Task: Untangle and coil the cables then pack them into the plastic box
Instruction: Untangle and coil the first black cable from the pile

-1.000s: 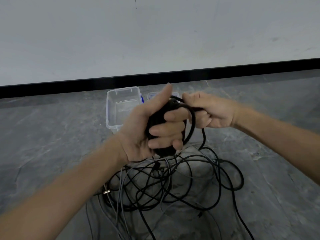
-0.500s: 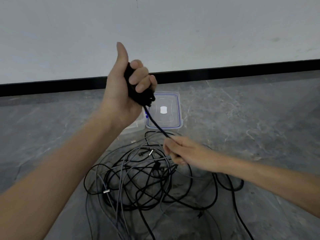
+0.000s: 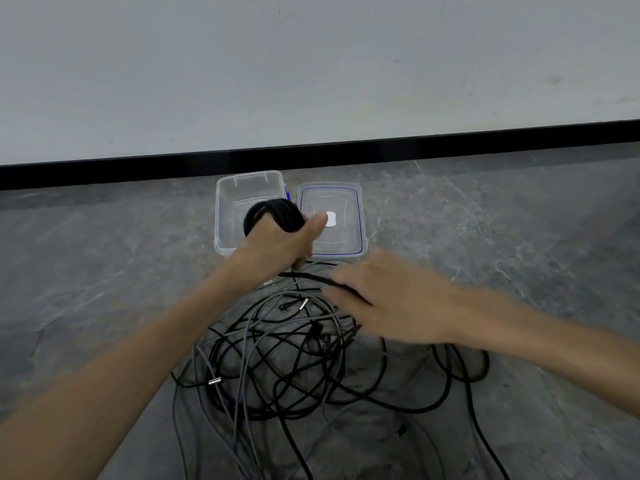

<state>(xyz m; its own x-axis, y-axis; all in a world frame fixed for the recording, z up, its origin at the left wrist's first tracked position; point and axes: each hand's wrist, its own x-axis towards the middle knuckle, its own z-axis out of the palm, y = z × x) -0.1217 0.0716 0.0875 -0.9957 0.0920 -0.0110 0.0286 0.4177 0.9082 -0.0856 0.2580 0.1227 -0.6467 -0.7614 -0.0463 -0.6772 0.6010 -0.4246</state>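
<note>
Lowered from up by the wall, the left hand [image 3: 277, 244] grips the black coil [image 3: 273, 211] over the clear plastic box [image 3: 225, 202], with the lid [image 3: 349, 202] just beside it. The blurred right hand [image 3: 388, 299] touches the trailing strand [image 3: 311, 278]; whether its fingers grip it is unclear. Black and grey cables [image 3: 294, 368] lie tangled on the floor [image 3: 104, 254].

The coil [image 3: 273, 213] is black. The plastic box [image 3: 225, 216] is clear; at its 3 o'clock, the lid [image 3: 360, 216] is clear with blue trim. The tangled cables [image 3: 277, 368] are black and grey, on a grey, white-veined floor [image 3: 104, 271].
</note>
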